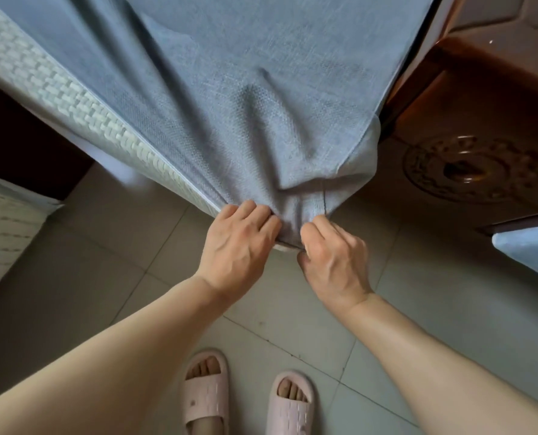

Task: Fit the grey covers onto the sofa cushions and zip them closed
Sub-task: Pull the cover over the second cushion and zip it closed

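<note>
Nearest, at six o'clock: two pink slippers on the tiled floor. Beyond them, both bare forearms reaching up toward the middle. Left hand, fingers curled, gripping the bunched lower corner of the grey cover. Right hand just beside it, pinching the same corner, thumb tucked under the cloth. Hands close together, grey fabric gathered between them. Farther on, cover stretched loosely, wrinkled, over the cushion, its pale woven side bare from nine to eleven o'clock. Dark carved wooden furniture at two o'clock. Another pale cushion at nine o'clock.
</note>
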